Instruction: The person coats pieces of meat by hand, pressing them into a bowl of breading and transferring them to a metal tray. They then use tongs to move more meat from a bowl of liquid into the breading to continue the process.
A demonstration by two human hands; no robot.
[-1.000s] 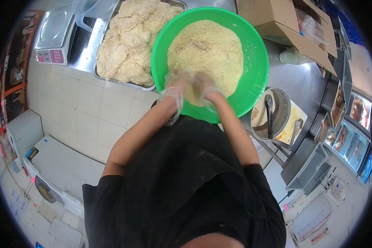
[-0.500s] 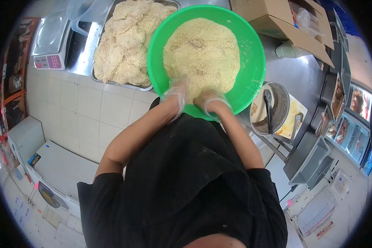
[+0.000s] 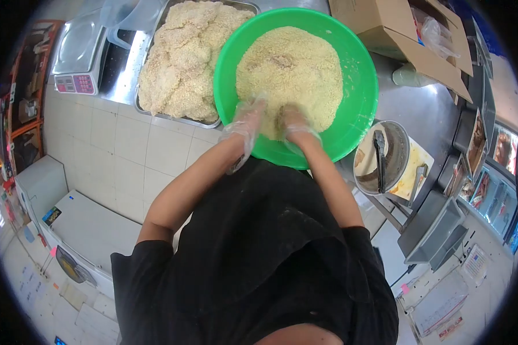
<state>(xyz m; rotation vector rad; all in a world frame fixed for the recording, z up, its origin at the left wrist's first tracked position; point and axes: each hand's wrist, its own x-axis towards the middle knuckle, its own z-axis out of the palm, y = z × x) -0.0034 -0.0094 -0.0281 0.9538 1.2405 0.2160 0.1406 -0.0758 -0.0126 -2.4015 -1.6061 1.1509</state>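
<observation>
A big green basin (image 3: 360, 86) holds a heap of pale yellow crumbs (image 3: 299, 63), with a piece of coated food (image 3: 280, 61) partly showing at the upper part. Both hands wear clear plastic gloves. At the basin's near left side, my left hand (image 3: 251, 115) reaches into the crumbs. Beside it, my right hand (image 3: 293, 122) is pushed into the near part of the heap. The fingers of both hands are buried or blurred, so what they hold is hidden. Left of the basin, a metal tray (image 3: 204, 122) carries a tall pile of crumb-coated pieces (image 3: 184, 57).
A scale (image 3: 77, 57) and a clear plastic jug (image 3: 121, 20) stand at the left. To the right are a metal pot (image 3: 400, 152) with black tongs (image 3: 380, 161), a stained board (image 3: 417, 167) with a metal tool, and an open cardboard box (image 3: 380, 29).
The whole view has shifted, with the basin and tray slightly further right. My right hand has moved a little up into the crumbs, and its fingers now sit deeper in the heap.
</observation>
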